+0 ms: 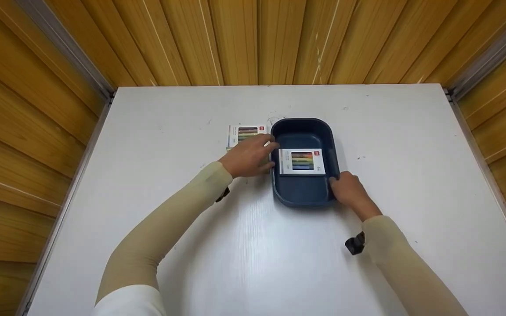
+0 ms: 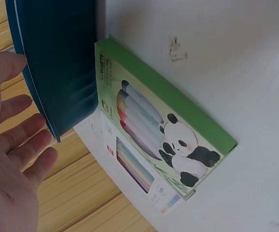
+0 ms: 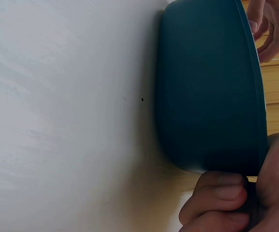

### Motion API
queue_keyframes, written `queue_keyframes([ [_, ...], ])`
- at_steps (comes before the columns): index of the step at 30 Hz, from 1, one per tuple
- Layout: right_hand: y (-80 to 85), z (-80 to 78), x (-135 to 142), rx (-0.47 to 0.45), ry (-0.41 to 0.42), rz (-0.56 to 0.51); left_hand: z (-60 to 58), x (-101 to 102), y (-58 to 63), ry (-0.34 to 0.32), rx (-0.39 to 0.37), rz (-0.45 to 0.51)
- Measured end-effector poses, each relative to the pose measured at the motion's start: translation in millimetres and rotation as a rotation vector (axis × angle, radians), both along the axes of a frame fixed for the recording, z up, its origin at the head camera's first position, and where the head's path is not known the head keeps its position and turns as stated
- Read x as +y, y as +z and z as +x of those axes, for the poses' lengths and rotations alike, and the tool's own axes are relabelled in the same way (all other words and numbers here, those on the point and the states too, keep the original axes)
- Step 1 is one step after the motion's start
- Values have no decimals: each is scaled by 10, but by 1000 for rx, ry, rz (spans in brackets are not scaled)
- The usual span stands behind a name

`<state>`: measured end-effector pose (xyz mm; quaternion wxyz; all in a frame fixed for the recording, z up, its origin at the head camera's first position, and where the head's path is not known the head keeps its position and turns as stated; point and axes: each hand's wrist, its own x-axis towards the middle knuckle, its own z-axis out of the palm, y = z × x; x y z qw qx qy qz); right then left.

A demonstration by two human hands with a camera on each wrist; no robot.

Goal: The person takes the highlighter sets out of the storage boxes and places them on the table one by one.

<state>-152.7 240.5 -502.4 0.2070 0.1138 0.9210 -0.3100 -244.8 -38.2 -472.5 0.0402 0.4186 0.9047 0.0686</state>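
A dark blue tray (image 1: 304, 192) with rounded corners and tall sides stands on the table. In it lies a white box of coloured pens (image 1: 302, 161), its window facing up. My right hand (image 1: 350, 193) grips the tray's near right rim, thumb over the edge and fingers curled beneath it in the right wrist view. At the tray's left rim is my left hand (image 1: 249, 156), its fingers (image 2: 26, 130) relaxed and spread with nothing between them. Beside the tray, below that hand, lies a green panda box of pens (image 2: 178, 140). Another white pen box (image 2: 137, 166) lies alongside it.
The white table (image 1: 218, 263) has small dark marks on its surface. Wood-look panels (image 1: 235, 44) rise behind it and along both sides. A black wrist device (image 1: 355, 244) hangs beneath the right sleeve.
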Motion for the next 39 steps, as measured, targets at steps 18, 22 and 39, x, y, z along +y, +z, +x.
queue_keyframes([
  [18, 12, 10, 4, -7, -8, -3, 3, 142, 17, -63, 4, 7],
  [22, 9, 11, -2, -1, -6, -3, -3, 162, 3, -85, 17, 17],
  [39, 10, 9, -7, 22, -13, 7, -8, 268, -17, -133, 15, 29],
])
